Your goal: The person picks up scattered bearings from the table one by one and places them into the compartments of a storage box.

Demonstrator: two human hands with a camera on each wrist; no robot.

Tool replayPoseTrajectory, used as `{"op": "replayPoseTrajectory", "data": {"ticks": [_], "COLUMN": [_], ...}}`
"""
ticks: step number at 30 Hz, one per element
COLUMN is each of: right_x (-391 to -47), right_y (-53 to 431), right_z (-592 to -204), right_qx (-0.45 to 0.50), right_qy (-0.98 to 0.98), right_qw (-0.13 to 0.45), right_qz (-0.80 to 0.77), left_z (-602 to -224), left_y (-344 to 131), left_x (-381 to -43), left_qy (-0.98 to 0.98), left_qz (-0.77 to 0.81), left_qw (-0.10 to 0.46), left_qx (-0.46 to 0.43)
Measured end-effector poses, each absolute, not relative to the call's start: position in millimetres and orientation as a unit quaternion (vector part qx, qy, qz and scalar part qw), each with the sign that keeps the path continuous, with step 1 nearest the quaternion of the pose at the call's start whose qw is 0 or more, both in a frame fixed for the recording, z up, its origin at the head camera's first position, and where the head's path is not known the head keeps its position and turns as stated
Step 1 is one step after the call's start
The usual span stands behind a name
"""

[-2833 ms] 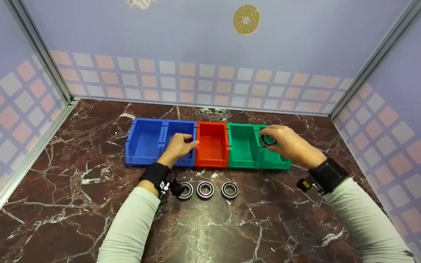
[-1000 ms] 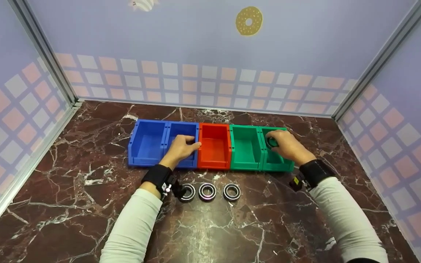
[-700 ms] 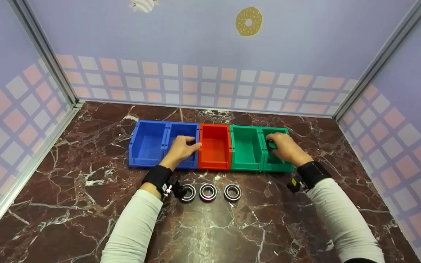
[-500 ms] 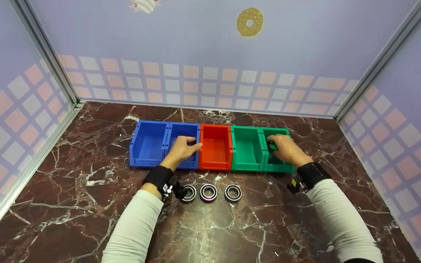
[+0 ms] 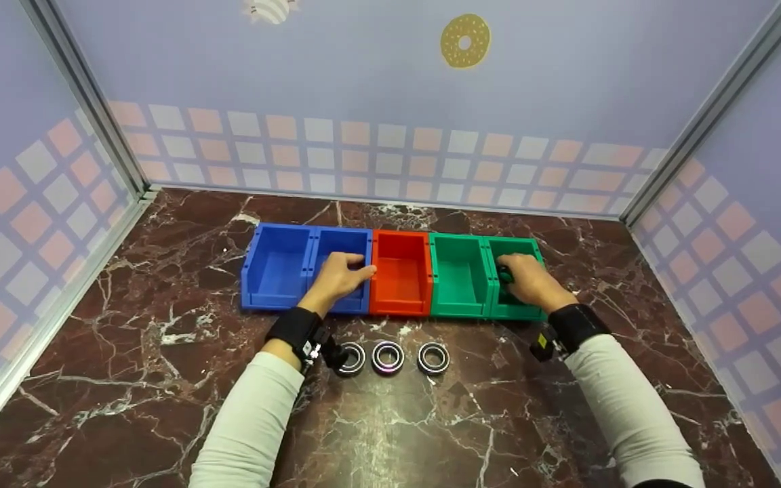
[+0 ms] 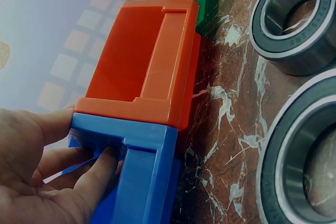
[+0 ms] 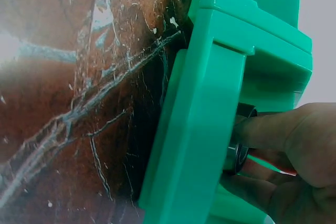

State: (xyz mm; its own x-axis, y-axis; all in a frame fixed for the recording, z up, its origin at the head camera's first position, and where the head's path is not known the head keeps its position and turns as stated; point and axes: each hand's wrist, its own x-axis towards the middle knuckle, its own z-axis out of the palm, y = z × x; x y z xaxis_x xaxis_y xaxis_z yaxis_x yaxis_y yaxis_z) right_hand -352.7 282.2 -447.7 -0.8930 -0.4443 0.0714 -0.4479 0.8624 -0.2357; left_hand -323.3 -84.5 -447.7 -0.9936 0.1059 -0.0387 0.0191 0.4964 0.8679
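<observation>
My right hand (image 5: 529, 274) reaches down into the rightmost green bin (image 5: 516, 312). Its thumb and fingers pinch a ball bearing (image 7: 241, 156), dark and ring-shaped, which shows inside the bin behind its front lip in the right wrist view. At the second blue bin (image 5: 353, 306), my left hand (image 5: 337, 276) grips the side wall beside the red bin (image 5: 401, 308). In the left wrist view the left thumb lies at the top of that wall, and the other fingers bend down inside the blue bin.
Three more bearings lie flat in a row before the bins: a left one (image 5: 362, 358) partly covered by the left wrist camera, a middle one (image 5: 388, 370) and a right one (image 5: 434, 371). Another blue bin (image 5: 272, 302) and green bin (image 5: 462, 310) complete the joined row.
My right hand has moved from above the rightmost green bin's left wall to the right and down into that bin, with the bearing held. The left hand keeps its place on the blue bin.
</observation>
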Motion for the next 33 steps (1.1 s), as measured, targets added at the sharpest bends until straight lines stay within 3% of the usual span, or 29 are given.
{"op": "replayPoseTrajectory", "data": {"ticks": [33], "right_x": [-354.3], "right_y": [278.3], "right_z": [-458.5], "right_qx": [0.202], "right_qy": [-0.973], "right_qw": [-0.021], "right_qz": [0.109], "left_z": [-449.7], "left_y": [-85.6], "left_x": [-325.1], "left_qy": [0.867], "left_qz": [0.495], "left_qw": [0.032], "left_qx": [0.047]}}
